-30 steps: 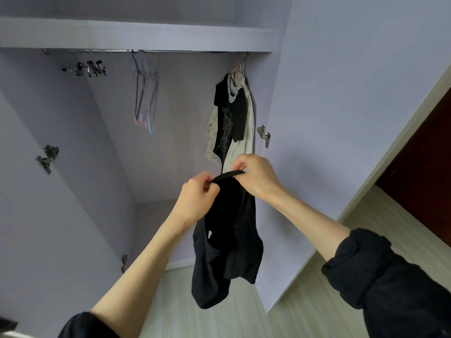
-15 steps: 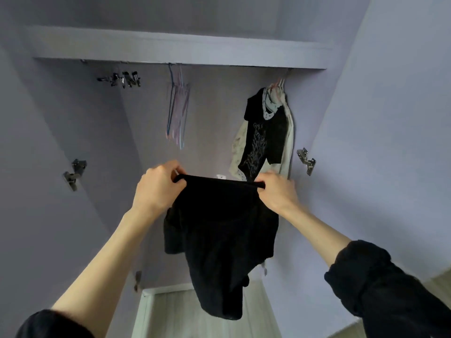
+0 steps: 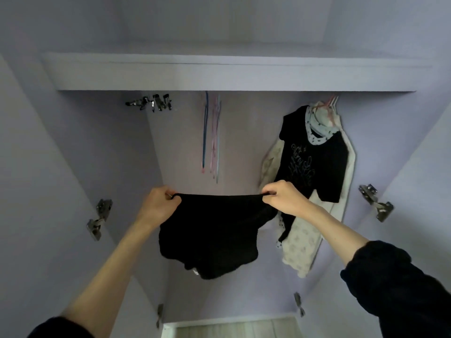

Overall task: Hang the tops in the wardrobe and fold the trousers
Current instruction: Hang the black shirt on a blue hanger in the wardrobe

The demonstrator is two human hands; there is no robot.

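I hold a black garment [image 3: 214, 230] stretched out in front of the open wardrobe. My left hand [image 3: 158, 206] pinches its top edge at the left corner. My right hand [image 3: 284, 197] pinches the same edge at the right corner. The cloth hangs down between my forearms, bunched at the bottom. Inside the wardrobe, at the right end of the rail, hang a black printed top [image 3: 314, 157] and pale patterned tops [image 3: 302, 242] behind it. Several empty thin hangers [image 3: 212, 135] in blue and pink hang near the middle.
A pale shelf [image 3: 231, 74] runs across the top of the wardrobe. Metal clip hangers [image 3: 153, 103] hang at the left end of the rail. Door hinges [image 3: 98, 218] [image 3: 375, 202] stick out on both side walls. Light floor boards [image 3: 234, 329] show at the bottom.
My hands have moved further apart and spread the black garment's top edge wide. The view has swung left and up, so the wardrobe now faces me squarely.
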